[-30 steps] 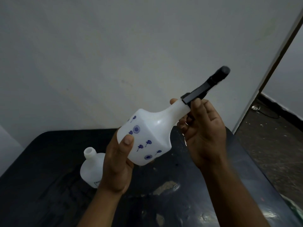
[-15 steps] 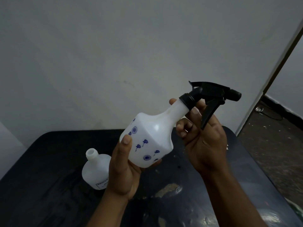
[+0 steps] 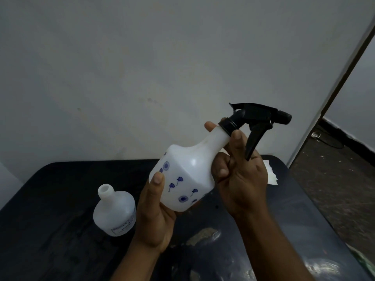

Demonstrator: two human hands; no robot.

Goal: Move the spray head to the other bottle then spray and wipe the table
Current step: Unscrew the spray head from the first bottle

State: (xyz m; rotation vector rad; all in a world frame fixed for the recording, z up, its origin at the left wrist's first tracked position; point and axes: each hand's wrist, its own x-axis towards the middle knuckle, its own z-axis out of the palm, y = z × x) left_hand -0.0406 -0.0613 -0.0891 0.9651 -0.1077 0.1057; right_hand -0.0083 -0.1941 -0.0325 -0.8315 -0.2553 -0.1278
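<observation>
A dark worktop (image 3: 60,199) stands against a pale wall (image 3: 142,57), and above it a white bottle (image 3: 188,175) printed with blue flowers is held tilted, its neck pointing up to the right. The left hand (image 3: 156,216) grasps the bottle's base from below while the right hand (image 3: 241,179) wraps the neck just under the black spray head (image 3: 257,120), which sits on that bottle with its nozzle pointing right. A smaller open-necked bottle (image 3: 115,211) stands on the worktop left of the left hand, and a white cloth (image 3: 271,173) lies partly hidden behind the right hand.
</observation>
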